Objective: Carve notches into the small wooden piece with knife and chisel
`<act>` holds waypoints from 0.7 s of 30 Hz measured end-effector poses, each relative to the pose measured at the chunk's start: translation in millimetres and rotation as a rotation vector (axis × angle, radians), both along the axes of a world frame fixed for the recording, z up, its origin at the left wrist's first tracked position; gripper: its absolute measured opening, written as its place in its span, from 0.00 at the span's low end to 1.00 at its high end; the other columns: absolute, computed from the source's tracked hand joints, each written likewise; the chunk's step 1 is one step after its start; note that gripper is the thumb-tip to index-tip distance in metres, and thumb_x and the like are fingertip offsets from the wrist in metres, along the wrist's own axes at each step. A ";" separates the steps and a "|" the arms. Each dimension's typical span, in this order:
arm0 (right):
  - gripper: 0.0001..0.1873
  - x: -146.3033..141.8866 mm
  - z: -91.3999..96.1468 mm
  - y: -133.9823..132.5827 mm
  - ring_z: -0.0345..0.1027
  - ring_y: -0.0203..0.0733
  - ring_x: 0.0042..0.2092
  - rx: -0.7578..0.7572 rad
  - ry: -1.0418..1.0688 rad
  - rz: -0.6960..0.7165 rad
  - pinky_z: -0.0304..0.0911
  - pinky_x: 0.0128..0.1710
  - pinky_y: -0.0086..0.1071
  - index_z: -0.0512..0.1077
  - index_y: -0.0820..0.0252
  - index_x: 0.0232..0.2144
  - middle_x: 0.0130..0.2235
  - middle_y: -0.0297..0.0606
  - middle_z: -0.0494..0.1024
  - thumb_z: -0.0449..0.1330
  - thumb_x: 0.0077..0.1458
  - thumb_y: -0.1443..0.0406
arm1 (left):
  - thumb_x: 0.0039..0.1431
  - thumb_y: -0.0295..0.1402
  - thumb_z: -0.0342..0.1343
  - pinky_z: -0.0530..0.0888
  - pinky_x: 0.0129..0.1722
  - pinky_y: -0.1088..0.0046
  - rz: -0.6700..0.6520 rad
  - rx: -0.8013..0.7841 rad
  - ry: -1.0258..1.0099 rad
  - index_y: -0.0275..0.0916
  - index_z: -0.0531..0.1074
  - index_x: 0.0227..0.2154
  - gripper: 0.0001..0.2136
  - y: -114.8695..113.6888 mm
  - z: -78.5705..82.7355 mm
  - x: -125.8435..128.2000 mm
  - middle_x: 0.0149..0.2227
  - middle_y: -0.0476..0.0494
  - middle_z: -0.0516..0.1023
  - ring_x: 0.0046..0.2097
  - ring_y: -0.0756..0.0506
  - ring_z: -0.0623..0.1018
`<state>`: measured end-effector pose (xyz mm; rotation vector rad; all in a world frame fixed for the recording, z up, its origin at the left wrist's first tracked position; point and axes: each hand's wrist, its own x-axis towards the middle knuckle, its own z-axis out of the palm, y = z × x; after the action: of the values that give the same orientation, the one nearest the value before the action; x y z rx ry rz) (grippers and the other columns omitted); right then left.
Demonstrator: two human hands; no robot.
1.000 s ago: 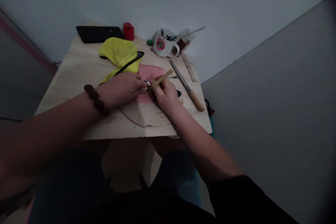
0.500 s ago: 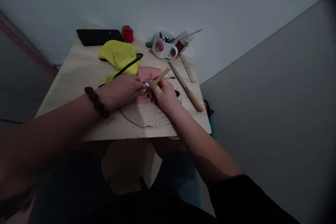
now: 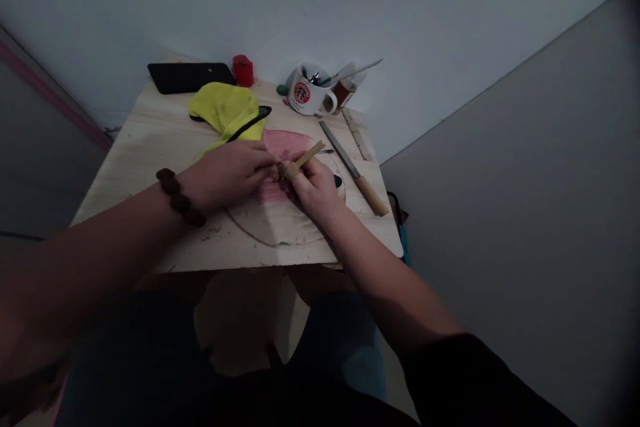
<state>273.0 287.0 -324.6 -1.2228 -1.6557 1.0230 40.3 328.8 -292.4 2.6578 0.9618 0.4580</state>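
My right hand [image 3: 314, 188] is closed round a wooden-handled carving tool [image 3: 303, 159], its handle pointing up and to the right. The tool's tip is hidden where both hands meet. My left hand [image 3: 227, 170] lies palm down on the wooden board [image 3: 155, 140], fingers bent and pressed against the tool's front end. A brown bead bracelet [image 3: 179, 196] is on that wrist. Under the hands the board bears a drawn oval outline [image 3: 270, 230] with a pink painted area [image 3: 283, 144].
A yellow cloth [image 3: 223, 109] lies behind my left hand over a black strap [image 3: 249, 122]. A long wooden-handled file [image 3: 353, 167] and a ruler [image 3: 357, 133] lie to the right. At the back stand a white mug of tools [image 3: 305, 91], a red cup [image 3: 243, 71] and a black tablet [image 3: 189, 77].
Both hands have stayed together over the pink area. The tool's handle has tipped a little lower, and the metal glint seen earlier between the hands is now covered.
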 end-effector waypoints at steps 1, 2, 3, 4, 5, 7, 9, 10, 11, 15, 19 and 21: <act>0.23 0.1 1.6 -1.8 0.71 0.42 0.34 0.067 -0.002 -0.045 0.69 0.34 0.35 0.74 0.52 0.41 0.34 0.33 0.79 0.65 0.73 0.41 | 0.81 0.36 0.50 0.76 0.50 0.61 0.000 0.005 0.004 0.41 0.86 0.46 0.17 -1.3 1.6 0.1 0.47 0.38 0.85 0.50 0.37 0.83; 0.22 0.2 3.1 -3.6 0.71 0.41 0.34 0.128 -0.005 -0.091 0.68 0.35 0.36 0.75 0.53 0.40 0.33 0.33 0.79 0.66 0.73 0.43 | 0.81 0.38 0.51 0.76 0.49 0.61 -0.006 0.007 0.021 0.41 0.86 0.45 0.17 -2.6 2.8 0.7 0.46 0.38 0.85 0.49 0.38 0.83; 0.20 0.4 4.5 -5.2 0.70 0.41 0.34 0.171 -0.011 -0.126 0.68 0.36 0.36 0.76 0.53 0.39 0.33 0.32 0.78 0.67 0.73 0.44 | 0.81 0.39 0.51 0.75 0.49 0.61 -0.016 0.007 0.045 0.41 0.86 0.44 0.18 -3.9 3.6 1.7 0.45 0.38 0.85 0.48 0.37 0.84; 0.20 0.7 5.4 -6.4 0.69 0.41 0.33 0.190 -0.021 -0.143 0.67 0.36 0.37 0.77 0.53 0.39 0.32 0.32 0.78 0.67 0.73 0.46 | 0.81 0.39 0.52 0.75 0.48 0.61 -0.030 0.006 0.072 0.41 0.87 0.43 0.18 -5.0 3.9 2.9 0.44 0.38 0.86 0.48 0.37 0.84; 0.19 1.1 5.8 -7.2 0.69 0.41 0.33 0.193 -0.034 -0.149 0.66 0.36 0.37 0.77 0.53 0.39 0.32 0.32 0.78 0.66 0.73 0.46 | 0.80 0.38 0.52 0.75 0.48 0.60 -0.044 0.003 0.096 0.41 0.88 0.44 0.18 -5.8 3.6 4.2 0.43 0.37 0.86 0.47 0.36 0.84; 0.20 2.1 4.4 -6.9 0.70 0.42 0.34 0.188 -0.066 -0.141 0.66 0.37 0.38 0.78 0.54 0.39 0.32 0.33 0.78 0.66 0.74 0.45 | 0.80 0.37 0.52 0.75 0.48 0.59 -0.061 -0.004 0.123 0.40 0.89 0.46 0.18 -6.3 2.0 6.2 0.44 0.36 0.87 0.47 0.35 0.84; 0.22 2.9 0.6 -4.6 0.71 0.43 0.35 0.177 -0.089 -0.136 0.68 0.37 0.38 0.77 0.53 0.39 0.33 0.34 0.79 0.65 0.74 0.44 | 0.80 0.36 0.52 0.75 0.48 0.59 -0.061 -0.009 0.126 0.40 0.89 0.49 0.18 -5.6 -0.2 7.1 0.45 0.35 0.88 0.47 0.35 0.84; 0.23 3.1 -1.8 -2.9 0.71 0.43 0.35 0.167 -0.093 -0.136 0.68 0.37 0.38 0.77 0.53 0.39 0.33 0.34 0.79 0.64 0.74 0.42 | 0.80 0.36 0.52 0.75 0.49 0.59 -0.059 -0.010 0.125 0.40 0.89 0.49 0.18 -4.9 -1.3 7.2 0.45 0.35 0.88 0.47 0.36 0.84; 0.24 3.2 -4.3 -1.1 0.72 0.44 0.35 0.155 -0.094 -0.134 0.68 0.36 0.37 0.76 0.53 0.40 0.34 0.34 0.79 0.63 0.74 0.41 | 0.80 0.35 0.52 0.75 0.49 0.59 -0.055 -0.012 0.125 0.40 0.89 0.49 0.18 -4.2 -2.1 7.0 0.46 0.35 0.88 0.47 0.36 0.84; 0.27 2.7 -11.6 4.4 0.73 0.44 0.35 0.104 -0.081 -0.102 0.68 0.33 0.35 0.74 0.51 0.40 0.34 0.35 0.79 0.61 0.73 0.36 | 0.80 0.33 0.53 0.75 0.50 0.60 -0.051 -0.020 0.120 0.40 0.89 0.47 0.17 -2.0 -3.9 5.6 0.45 0.36 0.87 0.47 0.38 0.84; 0.29 3.0 -12.7 6.7 0.73 0.42 0.34 0.087 -0.076 -0.091 0.67 0.32 0.34 0.72 0.51 0.37 0.32 0.34 0.78 0.60 0.73 0.35 | 0.81 0.34 0.52 0.75 0.50 0.59 -0.068 -0.037 0.108 0.41 0.89 0.46 0.17 -1.3 -3.7 5.0 0.45 0.35 0.86 0.47 0.37 0.84; 0.30 3.2 -12.3 7.6 0.73 0.42 0.33 0.075 -0.083 -0.084 0.67 0.31 0.34 0.72 0.51 0.37 0.31 0.33 0.78 0.60 0.73 0.34 | 0.81 0.34 0.52 0.75 0.51 0.58 -0.070 -0.039 0.109 0.40 0.89 0.47 0.18 -1.6 -3.0 5.3 0.45 0.35 0.86 0.47 0.36 0.84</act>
<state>276.2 294.6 -336.9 -1.2888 -1.6766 0.8615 45.5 327.2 -295.4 2.6953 0.8948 0.2784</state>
